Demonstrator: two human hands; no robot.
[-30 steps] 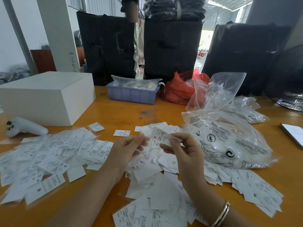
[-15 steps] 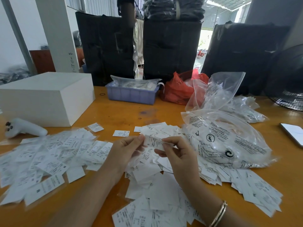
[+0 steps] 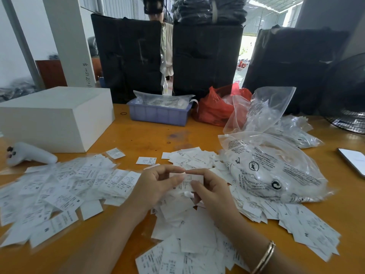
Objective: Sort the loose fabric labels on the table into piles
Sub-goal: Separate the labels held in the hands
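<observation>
One label [image 3: 187, 182] is pinched between the left hand [image 3: 156, 186] and the right hand [image 3: 211, 192], just above the middle heap [image 3: 189, 230]. A second ago it was held higher, mainly by the right fingers; it has since been lowered and taken by both hands, its print turned up. It is judged to be under reading for size. A spread pile [image 3: 59, 190] lies left of the heap, likely its destination; much remains unsorted.
</observation>
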